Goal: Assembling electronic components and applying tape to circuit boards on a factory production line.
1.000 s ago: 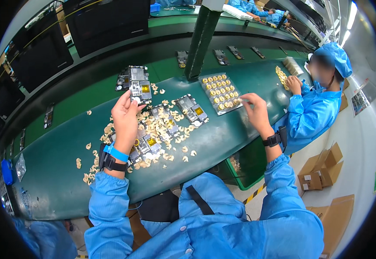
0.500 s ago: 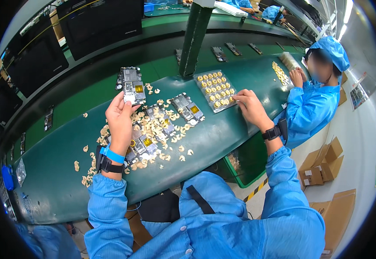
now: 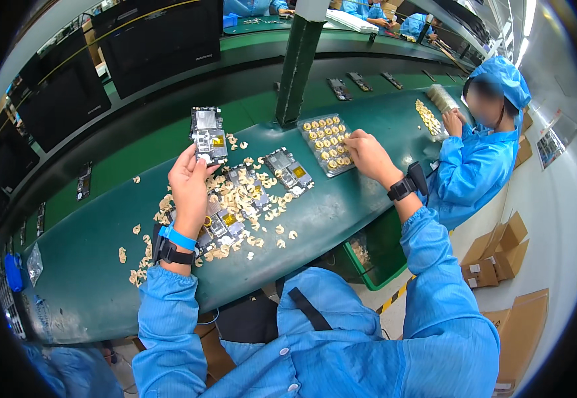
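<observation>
Circuit board, one, narrow, with silver shields and an amber patch: being held up off the worktop in the left hand, which is closing thumb over fingers on the near end only, apparently so that the face is staying uncovered and turned up. Clear tray, one, with rows of gold-rimmed discs: lying to the right of the left grip, probably placed there for easy access by the other hand. Right hand: hovering at the tray's right side, fingertips drawing close together; whether they are touching or pinching a disc, one cannot tell. Loose board, one: resting between the two hands, face up. Crescent scraps, cream, many: lying heaped just right of the left grip and wrist, partly covering further boards, and scattering around the left forearm. Green post: standing just beyond the tray. Row of boards: lying on the green strip past the post. Co-worker, in blue: working well to the right of the right hand. Green bin: sitting below the right forearm, beside the worktop.
</observation>
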Action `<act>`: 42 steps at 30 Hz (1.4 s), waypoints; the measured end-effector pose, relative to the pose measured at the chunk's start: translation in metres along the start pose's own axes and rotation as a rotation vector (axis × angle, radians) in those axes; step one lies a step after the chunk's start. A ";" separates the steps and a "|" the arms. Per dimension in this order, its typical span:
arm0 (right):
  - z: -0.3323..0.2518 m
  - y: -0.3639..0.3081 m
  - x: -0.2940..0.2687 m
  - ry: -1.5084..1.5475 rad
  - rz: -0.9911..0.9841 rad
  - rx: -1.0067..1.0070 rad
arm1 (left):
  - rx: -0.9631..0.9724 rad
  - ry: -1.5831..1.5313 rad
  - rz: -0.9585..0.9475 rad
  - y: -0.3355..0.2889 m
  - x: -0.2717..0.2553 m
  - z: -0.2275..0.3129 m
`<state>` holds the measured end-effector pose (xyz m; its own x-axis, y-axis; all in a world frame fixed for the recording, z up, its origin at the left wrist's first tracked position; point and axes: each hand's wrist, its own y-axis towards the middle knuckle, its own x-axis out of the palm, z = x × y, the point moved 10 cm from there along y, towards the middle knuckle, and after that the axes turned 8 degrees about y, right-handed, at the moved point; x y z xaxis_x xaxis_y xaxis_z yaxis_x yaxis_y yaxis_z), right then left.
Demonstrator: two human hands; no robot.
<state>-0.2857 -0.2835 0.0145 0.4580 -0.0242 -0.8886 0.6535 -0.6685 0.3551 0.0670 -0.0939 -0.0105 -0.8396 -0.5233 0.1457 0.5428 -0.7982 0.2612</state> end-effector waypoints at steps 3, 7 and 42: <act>0.004 -0.005 -0.003 0.045 0.043 0.002 | 0.013 0.001 -0.001 -0.001 0.002 0.003; 0.003 0.019 -0.002 -0.079 -0.162 0.078 | 0.006 -0.015 0.003 -0.001 0.003 0.001; -0.085 -0.050 -0.027 0.150 0.365 -0.064 | 0.017 0.001 0.003 -0.002 0.004 0.008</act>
<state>-0.2795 -0.1862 0.0457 0.7472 -0.1395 -0.6498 0.4652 -0.5884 0.6613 0.0627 -0.0918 -0.0033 -0.8379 -0.5261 0.1453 0.5449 -0.7913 0.2773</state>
